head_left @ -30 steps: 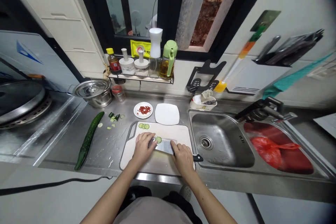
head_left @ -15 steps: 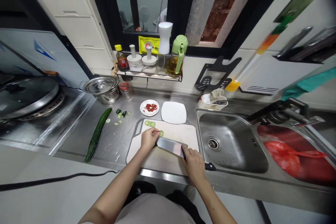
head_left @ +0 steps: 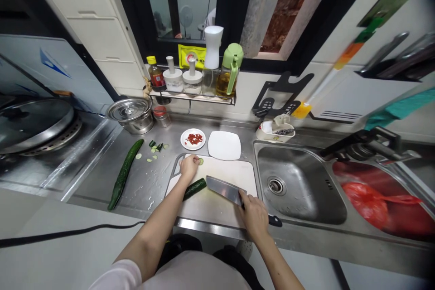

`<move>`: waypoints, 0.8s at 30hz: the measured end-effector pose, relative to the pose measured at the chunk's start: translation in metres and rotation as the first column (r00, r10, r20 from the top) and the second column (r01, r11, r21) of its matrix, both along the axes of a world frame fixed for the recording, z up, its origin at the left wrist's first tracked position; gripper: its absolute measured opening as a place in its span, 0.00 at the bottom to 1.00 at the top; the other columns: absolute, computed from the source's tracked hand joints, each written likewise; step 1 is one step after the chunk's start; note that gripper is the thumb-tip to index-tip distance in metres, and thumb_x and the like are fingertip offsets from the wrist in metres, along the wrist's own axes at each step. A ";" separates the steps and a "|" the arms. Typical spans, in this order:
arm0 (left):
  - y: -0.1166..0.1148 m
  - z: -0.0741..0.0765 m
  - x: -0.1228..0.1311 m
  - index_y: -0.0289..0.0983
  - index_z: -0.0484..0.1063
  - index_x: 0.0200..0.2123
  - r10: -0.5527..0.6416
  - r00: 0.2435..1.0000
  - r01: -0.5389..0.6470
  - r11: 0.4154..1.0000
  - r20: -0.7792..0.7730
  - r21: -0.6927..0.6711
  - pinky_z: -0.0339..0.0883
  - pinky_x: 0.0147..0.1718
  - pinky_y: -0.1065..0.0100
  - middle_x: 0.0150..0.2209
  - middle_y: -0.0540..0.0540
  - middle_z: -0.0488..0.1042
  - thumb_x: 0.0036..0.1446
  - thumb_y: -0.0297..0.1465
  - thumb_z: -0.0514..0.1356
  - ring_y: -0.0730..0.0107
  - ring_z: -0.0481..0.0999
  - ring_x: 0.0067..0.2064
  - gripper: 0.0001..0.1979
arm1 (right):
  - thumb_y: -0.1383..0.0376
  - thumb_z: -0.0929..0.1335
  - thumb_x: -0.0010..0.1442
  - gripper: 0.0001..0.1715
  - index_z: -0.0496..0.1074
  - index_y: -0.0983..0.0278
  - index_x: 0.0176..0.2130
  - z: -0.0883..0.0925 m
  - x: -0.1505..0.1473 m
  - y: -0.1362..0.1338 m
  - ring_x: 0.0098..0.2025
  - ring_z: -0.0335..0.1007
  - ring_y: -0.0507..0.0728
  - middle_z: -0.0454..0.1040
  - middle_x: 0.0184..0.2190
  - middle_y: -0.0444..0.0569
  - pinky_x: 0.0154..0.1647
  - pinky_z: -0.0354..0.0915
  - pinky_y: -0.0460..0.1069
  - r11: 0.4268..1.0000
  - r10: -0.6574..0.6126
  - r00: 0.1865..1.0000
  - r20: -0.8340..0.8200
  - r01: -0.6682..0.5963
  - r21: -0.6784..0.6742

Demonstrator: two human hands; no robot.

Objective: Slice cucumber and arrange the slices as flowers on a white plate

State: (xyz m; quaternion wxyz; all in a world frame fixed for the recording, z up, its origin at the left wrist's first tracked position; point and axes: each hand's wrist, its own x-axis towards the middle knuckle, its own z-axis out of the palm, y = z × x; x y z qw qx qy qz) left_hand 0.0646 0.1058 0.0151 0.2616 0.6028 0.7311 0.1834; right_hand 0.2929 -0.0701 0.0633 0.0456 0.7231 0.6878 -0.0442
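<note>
My left hand is at the upper left of the white cutting board, its fingers pinched on a thin cucumber slice. This hand covers the spot where other slices lay. Under my left forearm a dark green cucumber piece rests on the board, its left part hidden. My right hand is closed round a cleaver with a black handle. The blade is just right of the cucumber's cut end, apart from it.
A whole cucumber and several scraps lie on the steel counter at left. Behind the board are a plate of chopped red bits and a white square plate. The sink adjoins at right; a lidded pot stands back left.
My left hand has moved up and left with the slice, uncovering the cucumber piece. The cleaver has shifted slightly right, away from the cut end, with my right hand still on it.
</note>
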 end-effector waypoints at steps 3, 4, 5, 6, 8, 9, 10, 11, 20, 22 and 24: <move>0.004 -0.002 0.001 0.41 0.78 0.37 -0.032 0.999 0.033 0.999 -0.033 0.022 0.58 0.46 0.63 0.35 0.46 0.81 0.56 0.34 0.60 0.62 0.76 0.42 0.08 | 0.66 0.67 0.60 0.24 0.67 0.62 0.56 0.001 0.001 0.000 0.44 0.69 0.59 0.76 0.40 0.51 0.46 0.55 0.50 1.000 -0.003 1.000 -0.005 0.003 -0.009; 0.005 -0.002 0.002 0.41 0.78 0.37 -0.039 0.998 0.040 0.999 -0.047 0.029 0.58 0.46 0.63 0.36 0.46 0.81 0.56 0.33 0.59 0.62 0.76 0.43 0.08 | 0.66 0.67 0.60 0.24 0.67 0.62 0.56 0.001 0.002 0.000 0.44 0.69 0.59 0.76 0.40 0.51 0.45 0.55 0.50 1.000 -0.005 1.000 -0.006 0.005 -0.011; 0.005 -0.003 0.002 0.41 0.78 0.37 -0.044 0.997 0.046 0.998 -0.060 0.035 0.57 0.46 0.63 0.37 0.46 0.81 0.56 0.32 0.59 0.61 0.76 0.43 0.09 | 0.66 0.67 0.60 0.24 0.67 0.63 0.56 0.002 0.002 0.001 0.44 0.69 0.59 0.76 0.40 0.51 0.45 0.55 0.50 1.000 -0.007 1.000 -0.008 0.007 -0.012; 0.005 -0.003 0.003 0.42 0.78 0.38 -0.050 0.996 0.053 0.998 -0.071 0.040 0.57 0.46 0.62 0.38 0.46 0.80 0.56 0.32 0.59 0.61 0.75 0.44 0.09 | 0.66 0.66 0.60 0.24 0.67 0.63 0.56 0.002 0.003 0.001 0.44 0.69 0.59 0.76 0.40 0.51 0.45 0.55 0.50 1.000 -0.009 1.000 -0.010 0.009 -0.010; 0.005 -0.004 0.003 0.42 0.78 0.38 -0.063 0.994 0.067 0.997 -0.088 0.045 0.57 0.46 0.62 0.39 0.45 0.80 0.56 0.31 0.59 0.60 0.75 0.46 0.09 | 0.66 0.66 0.60 0.24 0.67 0.63 0.56 0.002 0.003 0.002 0.44 0.69 0.59 0.76 0.40 0.51 0.45 0.55 0.50 1.000 -0.011 1.000 -0.012 0.011 -0.001; 0.005 -0.004 0.004 0.42 0.78 0.38 -0.072 0.993 0.077 0.996 -0.092 0.046 0.57 0.46 0.62 0.39 0.45 0.80 0.56 0.31 0.58 0.60 0.74 0.46 0.09 | 0.66 0.66 0.60 0.24 0.67 0.63 0.56 0.002 0.003 0.002 0.44 0.69 0.58 0.76 0.39 0.51 0.45 0.55 0.50 1.000 -0.010 1.000 -0.015 0.010 0.002; 0.005 -0.004 0.004 0.42 0.78 0.38 -0.083 0.992 0.088 0.995 -0.096 0.048 0.57 0.46 0.62 0.39 0.45 0.80 0.56 0.31 0.58 0.60 0.74 0.46 0.09 | 0.67 0.66 0.61 0.23 0.67 0.63 0.56 0.003 0.003 0.003 0.43 0.69 0.58 0.76 0.39 0.51 0.45 0.55 0.50 1.000 -0.010 1.000 -0.017 0.010 0.003; 0.004 -0.004 0.004 0.42 0.78 0.38 -0.091 0.991 0.097 0.994 -0.102 0.051 0.57 0.46 0.62 0.40 0.45 0.80 0.57 0.31 0.58 0.60 0.74 0.46 0.09 | 0.67 0.66 0.61 0.23 0.67 0.63 0.56 0.003 0.003 0.003 0.43 0.70 0.58 0.77 0.39 0.51 0.45 0.55 0.50 1.000 -0.010 1.000 -0.019 0.010 0.001; 0.000 -0.005 0.000 0.42 0.79 0.38 -0.071 0.990 0.083 0.991 -0.120 0.104 0.59 0.46 0.62 0.40 0.43 0.78 0.57 0.35 0.58 0.59 0.73 0.46 0.10 | 0.66 0.66 0.60 0.23 0.69 0.63 0.56 0.003 0.000 0.005 0.44 0.71 0.59 0.78 0.41 0.51 0.45 0.57 0.49 0.997 -0.066 0.996 -0.060 0.064 -0.036; -0.003 -0.004 -0.006 0.41 0.79 0.40 -0.008 0.999 0.013 0.991 -0.035 0.130 0.61 0.44 0.64 0.38 0.44 0.77 0.58 0.36 0.58 0.62 0.74 0.43 0.11 | 0.65 0.65 0.61 0.22 0.70 0.62 0.55 0.003 0.000 0.006 0.44 0.72 0.59 0.78 0.41 0.51 0.44 0.58 0.49 0.995 -0.099 0.989 -0.108 0.096 -0.036; -0.010 -0.003 -0.014 0.40 0.78 0.41 0.051 0.997 -0.060 0.985 0.059 0.163 0.63 0.41 0.66 0.37 0.45 0.77 0.59 0.36 0.57 0.65 0.74 0.40 0.13 | 0.64 0.64 0.62 0.21 0.71 0.61 0.54 0.003 0.000 0.006 0.43 0.73 0.58 0.78 0.41 0.50 0.43 0.59 0.49 0.989 -0.147 0.975 -0.169 0.143 -0.037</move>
